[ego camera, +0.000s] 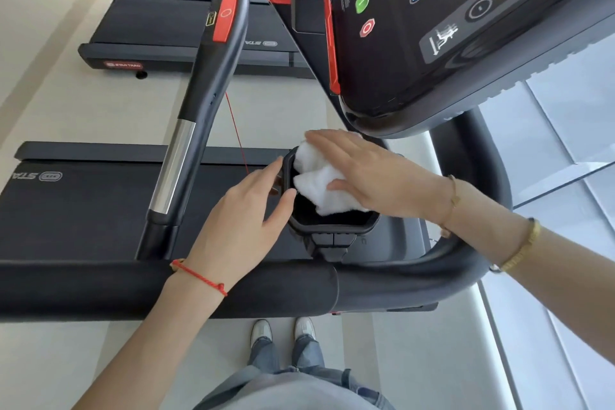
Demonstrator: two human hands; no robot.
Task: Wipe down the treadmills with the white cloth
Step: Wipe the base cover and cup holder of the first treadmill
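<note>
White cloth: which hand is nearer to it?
Right. The right hand lies flat on the white cloth, pressing it into the cup holder. The left hand holds the holder's left rim, just beside the cloth.

Pale floor (432,359) all around, with a glass panel (572,130) running along the right side. Down at the bottom you can see two light sneakers (283,331) poking out from baggy blue jeans (286,356), and a bit of grey shirt (293,393) at the edge.
</note>
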